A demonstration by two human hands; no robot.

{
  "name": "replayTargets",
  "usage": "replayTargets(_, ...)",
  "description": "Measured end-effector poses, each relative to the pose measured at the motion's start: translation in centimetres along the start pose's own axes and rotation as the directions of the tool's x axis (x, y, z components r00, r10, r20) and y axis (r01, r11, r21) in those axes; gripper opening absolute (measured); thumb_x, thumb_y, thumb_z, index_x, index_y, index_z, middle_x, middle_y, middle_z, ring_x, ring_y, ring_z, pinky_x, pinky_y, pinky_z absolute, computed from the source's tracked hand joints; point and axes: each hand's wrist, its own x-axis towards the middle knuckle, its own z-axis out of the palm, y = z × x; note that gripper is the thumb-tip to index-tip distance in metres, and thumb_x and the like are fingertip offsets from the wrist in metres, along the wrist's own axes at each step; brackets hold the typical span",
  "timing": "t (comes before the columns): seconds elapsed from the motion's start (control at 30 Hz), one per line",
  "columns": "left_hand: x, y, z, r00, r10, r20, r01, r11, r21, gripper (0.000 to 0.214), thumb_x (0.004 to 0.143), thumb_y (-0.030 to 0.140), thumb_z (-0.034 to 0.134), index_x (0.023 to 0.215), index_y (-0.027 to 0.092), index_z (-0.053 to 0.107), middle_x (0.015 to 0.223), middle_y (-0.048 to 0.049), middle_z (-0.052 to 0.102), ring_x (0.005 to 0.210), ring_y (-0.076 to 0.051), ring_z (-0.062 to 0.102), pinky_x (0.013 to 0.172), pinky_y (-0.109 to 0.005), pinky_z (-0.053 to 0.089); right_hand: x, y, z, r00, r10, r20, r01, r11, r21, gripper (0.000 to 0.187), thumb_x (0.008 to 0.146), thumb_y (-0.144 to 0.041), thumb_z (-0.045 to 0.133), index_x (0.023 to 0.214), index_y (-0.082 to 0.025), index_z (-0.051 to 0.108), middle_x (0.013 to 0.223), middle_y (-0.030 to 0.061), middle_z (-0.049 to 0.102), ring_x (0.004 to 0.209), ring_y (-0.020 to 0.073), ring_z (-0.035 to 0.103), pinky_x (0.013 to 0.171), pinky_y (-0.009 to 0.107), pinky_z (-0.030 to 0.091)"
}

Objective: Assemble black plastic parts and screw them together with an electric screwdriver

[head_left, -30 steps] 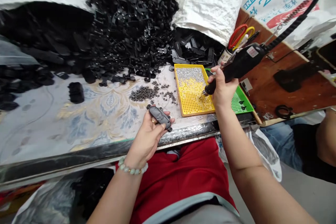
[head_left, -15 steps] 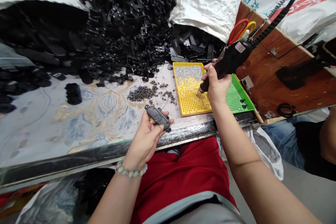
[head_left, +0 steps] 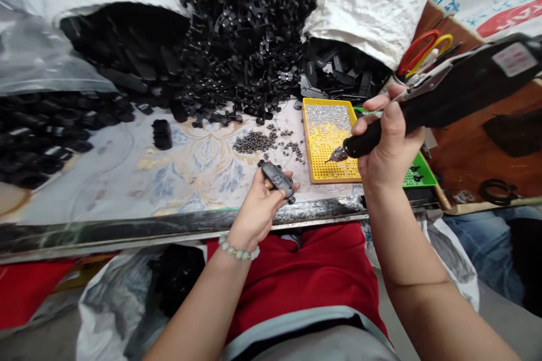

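Note:
My left hand (head_left: pixel 259 206) is closed round a small black plastic part (head_left: pixel 277 179) with tabs at its ends, held above the table's front edge. My right hand (head_left: pixel 387 144) grips a black electric screwdriver (head_left: pixel 440 98) whose tip hovers above the front of a yellow perforated tray (head_left: pixel 328 172). The tray holds several small silver screws (head_left: pixel 326 115) heaped at its far end.
A big heap of black plastic parts (head_left: pixel 237 28) fills the back of the table, with white sacks (head_left: pixel 372 0) behind. A small pile of dark screws (head_left: pixel 254 142) lies left of the tray. A green tray (head_left: pixel 417 176) sits to the right, scissors (head_left: pixel 421 48) stand in a cup, and another person's jeans (head_left: pixel 486 248) show at the right.
The view has shifted and drawn closer. My right hand has lifted the screwdriver's tip off the yellow tray and pulled it nearer; my left hand keeps holding the black part.

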Motion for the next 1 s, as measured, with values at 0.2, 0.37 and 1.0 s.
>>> replayTargets(0.2,0.1,-0.1,0.0,0.999,0.010,-0.031,-0.011,0.999,-0.036,0.044,0.069,0.011,0.062,0.106,0.026,0.043,0.110,0.0009,0.059,0.085,-0.010,0.064,0.088,-0.032,0.046,-4.6,-1.2,3.6,0.957,0.161,0.240,-0.180,0.982,0.058,0.028,0.079,-0.041,0.061,0.102,-0.028,0.051,0.085,-0.0026,0.061,0.051,0.0072,0.054,0.047,0.023,0.047)
replayTargets(0.37,0.0,0.0,0.0,0.999,0.029,-0.028,-0.030,0.997,-0.070,0.046,0.068,0.006,0.059,0.107,0.025,0.044,0.105,0.0021,0.061,0.080,-0.007,0.061,0.086,-0.029,0.047,-5.2,-0.4,4.1,0.950,0.193,0.246,-0.219,0.972,0.081,0.032,0.077,-0.040,0.064,0.103,-0.026,0.052,0.083,-0.0021,0.061,0.050,0.0064,0.055,0.045,0.021,0.046)
replayTargets(1.0,0.3,-0.7,0.6,0.989,0.146,-0.016,-0.147,0.986,-0.082,0.049,0.066,0.007,0.061,0.110,0.022,0.046,0.110,-0.0038,0.060,0.101,-0.017,0.058,0.087,-0.031,0.047,-7.1,-0.4,3.4,0.862,0.249,0.441,-0.292,0.956,0.031,0.019,0.075,-0.032,0.067,0.088,-0.020,0.061,0.080,-0.0003,0.064,0.063,0.0094,0.060,0.067,0.027,0.056)
